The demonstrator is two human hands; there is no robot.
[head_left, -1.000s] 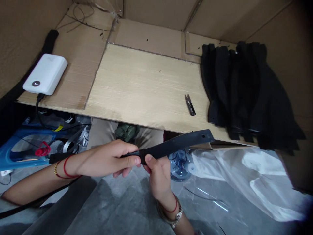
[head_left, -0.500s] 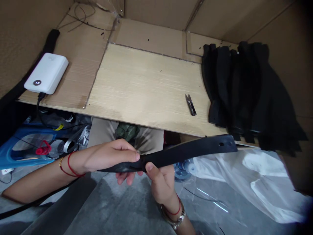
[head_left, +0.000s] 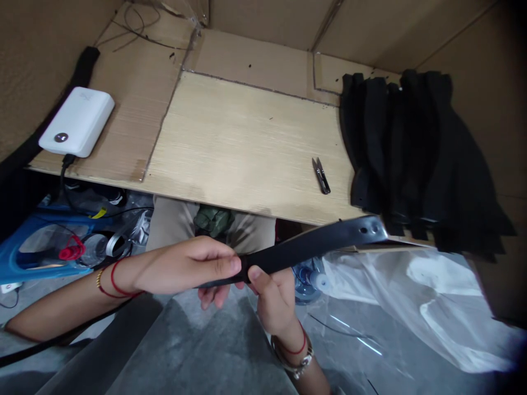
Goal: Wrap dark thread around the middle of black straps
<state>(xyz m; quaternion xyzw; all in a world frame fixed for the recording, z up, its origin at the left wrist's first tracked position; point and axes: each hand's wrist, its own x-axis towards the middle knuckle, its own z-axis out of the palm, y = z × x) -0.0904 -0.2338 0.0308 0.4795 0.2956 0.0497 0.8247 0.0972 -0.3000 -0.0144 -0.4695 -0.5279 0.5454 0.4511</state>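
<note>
Black strap [head_left: 313,244] held out across the lap near the front edge of the counter [head_left: 247,137], holed end pointing right. Left hand [head_left: 185,269] grips it closed, fingers wrapped over; right hand [head_left: 272,302] pinches it just beside, thumb on top. On the counter: small black thread snips [head_left: 320,175] nearest the strap, pile of similar black straps [head_left: 411,148] at right, white power bank [head_left: 76,122] with cable [head_left: 63,173] at left. Plastic sheet [head_left: 411,296] lies on the floor [head_left: 197,351] below.
</note>
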